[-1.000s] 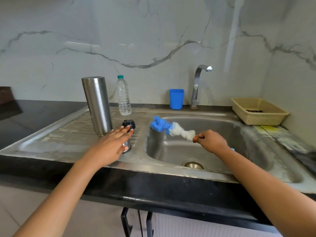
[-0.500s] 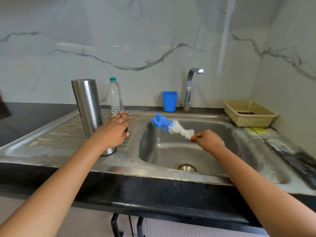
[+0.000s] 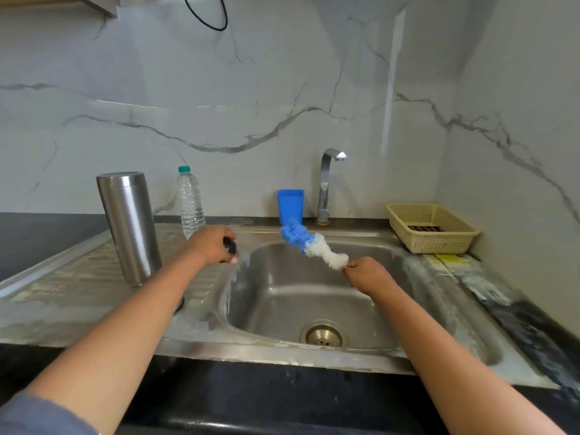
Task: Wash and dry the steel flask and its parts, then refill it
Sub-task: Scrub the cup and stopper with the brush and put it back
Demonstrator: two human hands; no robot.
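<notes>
- Clock directions are read flat on the worktop, with 12 o'clock toward the marble wall [image 3: 282, 89] and 6 o'clock toward the person.
- Steel flask [image 3: 130, 227]: stands upright and capped on the ribbed drainboard [image 3: 72, 277], at 9 o'clock of the sink basin [image 3: 282, 296]. Neither hand touches it.
- Left hand [image 3: 211, 244]: at 3 o'clock of the flask, at the basin's left rim. Its fingers are curled closed over a small black stopper [image 3: 230, 245]. The part is blurred, and whether it rests on the steel or is lifted cannot be told.
- Right hand [image 3: 368, 275]: over the basin, at 12 o'clock of the drain [image 3: 323, 336]. Finger and thumb pinch tightly the near end of a bottle brush [image 3: 314, 246].
- The brush slants away toward 10 o'clock. Its white bristles lie next to the hand and its blue tuft at the far tip, just in front of the blue cup [image 3: 291, 205].
- A clear water bottle [image 3: 190, 204] with a green cap stands at 1 o'clock of the flask, by the wall.
- The tap [image 3: 325, 183] rises at 3 o'clock of the cup, its spout closed.
- A cream basket [image 3: 439, 244] sits at 2 o'clock of the basin, in the corner.
- A black counter [image 3: 37, 233] borders the drainboard at 9 o'clock.
</notes>
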